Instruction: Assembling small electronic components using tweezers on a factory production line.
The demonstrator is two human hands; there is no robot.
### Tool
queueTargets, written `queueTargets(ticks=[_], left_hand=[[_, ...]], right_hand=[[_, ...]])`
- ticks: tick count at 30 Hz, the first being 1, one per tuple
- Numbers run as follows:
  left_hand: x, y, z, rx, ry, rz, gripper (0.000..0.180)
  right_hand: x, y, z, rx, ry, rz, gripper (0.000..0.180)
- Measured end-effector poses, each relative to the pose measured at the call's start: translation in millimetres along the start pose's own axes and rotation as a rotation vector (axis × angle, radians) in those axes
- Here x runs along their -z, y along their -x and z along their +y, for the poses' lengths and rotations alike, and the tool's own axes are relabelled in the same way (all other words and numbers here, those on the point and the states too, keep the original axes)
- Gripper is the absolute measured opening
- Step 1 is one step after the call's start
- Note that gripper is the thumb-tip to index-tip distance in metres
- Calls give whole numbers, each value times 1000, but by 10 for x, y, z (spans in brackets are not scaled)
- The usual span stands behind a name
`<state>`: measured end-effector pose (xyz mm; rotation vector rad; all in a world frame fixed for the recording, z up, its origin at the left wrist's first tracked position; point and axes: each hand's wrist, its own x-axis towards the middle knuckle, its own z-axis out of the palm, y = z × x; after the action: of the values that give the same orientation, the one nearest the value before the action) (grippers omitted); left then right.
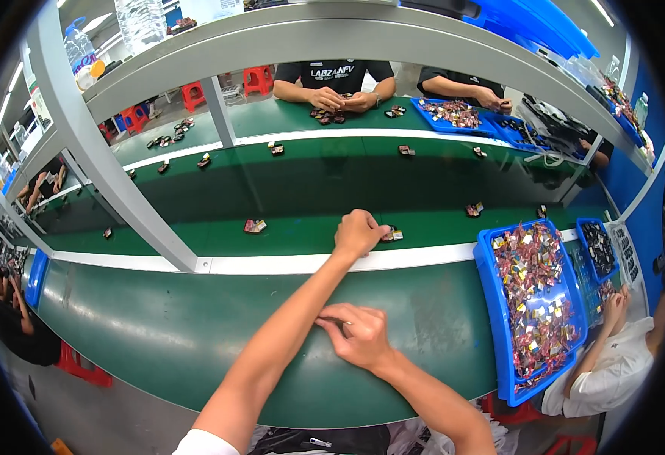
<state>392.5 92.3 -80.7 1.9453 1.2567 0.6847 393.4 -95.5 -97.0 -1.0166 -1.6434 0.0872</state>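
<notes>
My left hand (359,233) reaches over the white rail to the dark green belt. Its fingers are curled closed, with the fingertips at a small black part with a yellow-and-white tag (393,235); the hand partly hides it. My right hand (361,335) is above the near green worktop (173,318), beside my left forearm. Its thumb and fingers are pinched together, and what they hold, if anything, is too small to make out. Similar tagged parts lie spaced along the belt, among them a part with a red-and-white tag (255,226) to the left.
At right, a blue tray (503,356) holds many small tagged pieces; a smaller blue bin (596,250) with black parts stands beyond. A grey metal post (131,152) and shelf beam (272,45) frame the belt. Co-workers sit across, at far left and at right; red stools (82,365) stand around.
</notes>
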Motion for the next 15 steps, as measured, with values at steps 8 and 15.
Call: queueTargets(ticks=[8,15], left_hand=[[145,146,-81,42,258,-20,21],[791,960,-335,27,468,14,19]], right_hand=[[12,2,-50,-77,-26,-21,13],[50,40,-37,-348,-127,0,10]])
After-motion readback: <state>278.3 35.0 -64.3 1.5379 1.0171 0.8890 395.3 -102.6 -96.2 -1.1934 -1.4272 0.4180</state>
